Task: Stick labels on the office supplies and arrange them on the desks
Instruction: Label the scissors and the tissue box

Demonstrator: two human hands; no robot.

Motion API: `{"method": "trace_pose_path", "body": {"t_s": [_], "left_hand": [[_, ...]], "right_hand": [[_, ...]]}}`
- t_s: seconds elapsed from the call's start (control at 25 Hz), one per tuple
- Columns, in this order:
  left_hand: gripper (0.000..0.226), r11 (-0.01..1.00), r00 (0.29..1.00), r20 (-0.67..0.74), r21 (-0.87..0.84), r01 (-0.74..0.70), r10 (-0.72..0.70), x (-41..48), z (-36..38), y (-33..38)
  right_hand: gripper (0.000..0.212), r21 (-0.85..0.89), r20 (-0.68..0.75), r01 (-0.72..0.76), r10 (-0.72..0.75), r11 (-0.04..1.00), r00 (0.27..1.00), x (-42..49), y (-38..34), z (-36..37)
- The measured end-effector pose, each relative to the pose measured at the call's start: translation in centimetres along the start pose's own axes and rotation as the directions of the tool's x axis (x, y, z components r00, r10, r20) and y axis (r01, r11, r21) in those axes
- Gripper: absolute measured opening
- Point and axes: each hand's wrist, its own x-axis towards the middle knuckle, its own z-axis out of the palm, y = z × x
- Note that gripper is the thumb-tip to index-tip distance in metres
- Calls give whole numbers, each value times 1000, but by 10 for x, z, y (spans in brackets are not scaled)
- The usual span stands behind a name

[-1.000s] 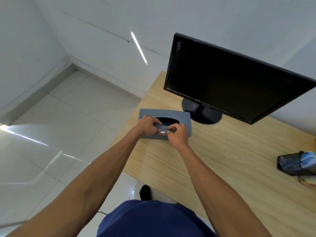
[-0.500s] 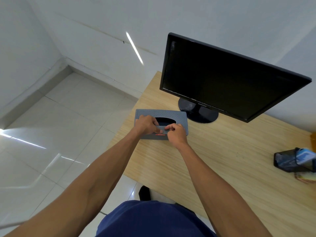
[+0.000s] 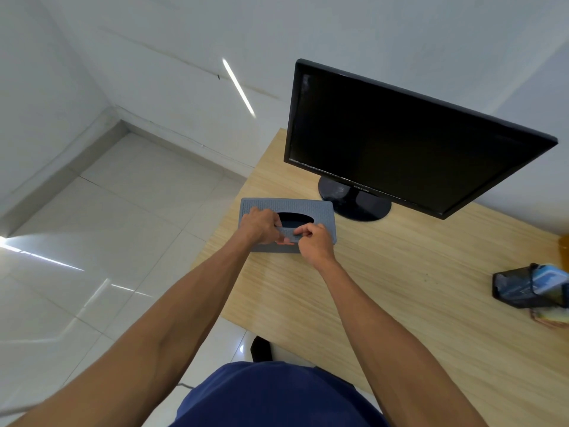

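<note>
A grey textured tissue box [image 3: 320,211] with a dark oval opening lies on the wooden desk [image 3: 385,288] near its left edge. My left hand [image 3: 260,226] curls over the box's front rim, thumb beside the opening. My right hand [image 3: 315,241] pinches at the same front rim, fingertips nearly touching the left hand. Only a thin red sliver of a small label [image 3: 281,242] shows on the box's front face under my fingers; the rest is hidden.
A black monitor [image 3: 400,143] on a round stand [image 3: 354,204] rises just behind and right of the box. A black mesh holder [image 3: 517,291] with supplies sits at the desk's right side. White tiled floor [image 3: 107,226] lies to the left, below the desk edge.
The label's white face showed between my hands a second ago; my fingers have closed over it and only its red edge shows now. The box has stayed put.
</note>
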Motion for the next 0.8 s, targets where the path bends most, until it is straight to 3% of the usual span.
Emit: {"method": "trace_pose_path", "body": {"t_s": [0.08, 0.24, 0.4, 0.56, 0.64, 0.72, 0.8], "left_hand": [[40, 1000, 999, 48, -6, -10, 10, -1, -3, 1], [50, 980, 993, 118, -200, 4, 20, 1, -11, -5], [45, 999, 999, -7, -17, -33, 33, -2, -2, -1], [44, 999, 999, -21, 8, -39, 39, -3, -1, 0], [41, 992, 998, -20, -108, -66, 64, -6, -3, -8], [38, 921, 998, -37, -385, -63, 53, -13, -7, -15], [32, 856, 997, -77, -514, -65, 29, -17, -11, -19]], "right_hand": [[31, 4, 4, -5, 5, 1000, 1000, 0, 1, 0], [29, 30, 24, -16, 15, 999, 1000, -1, -1, -2], [26, 22, 14, -3, 3, 1000, 1000, -2, -2, -1], [23, 24, 17, -4, 3, 1000, 1000, -2, -3, -2], [27, 27, 28, -5, 4, 1000, 1000, -2, -4, -3], [30, 13, 28, -3, 2, 1000, 1000, -2, -4, -4], [26, 4, 19, 1, -1, 1000, 1000, -1, -2, -2]]}}
